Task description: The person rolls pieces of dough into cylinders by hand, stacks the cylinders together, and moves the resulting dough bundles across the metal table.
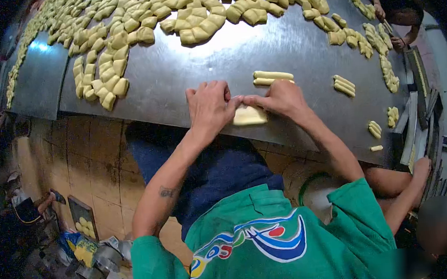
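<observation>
Near the front edge of the metal table [167,81] lies a flat, pale piece of dough [249,115]. My left hand [211,106] is at its upper left, fingers curled, thumb on the dough's far edge. From the right, my right hand [280,100] meets it, thumb tip almost against the left thumb; its curled fingers pinch the same edge. Just behind the right hand, two rolled dough sticks [273,75] lie side by side, partly covered by it. Further right sits a small group of dough rolls [344,86].
Many cut dough pieces [194,22] cover the table's far side. More dough rolls [374,129] lie at the right. Another person's hands [389,27] work at the upper right; a second person's arm [418,183] reaches toward metal trays [412,126] at the right edge.
</observation>
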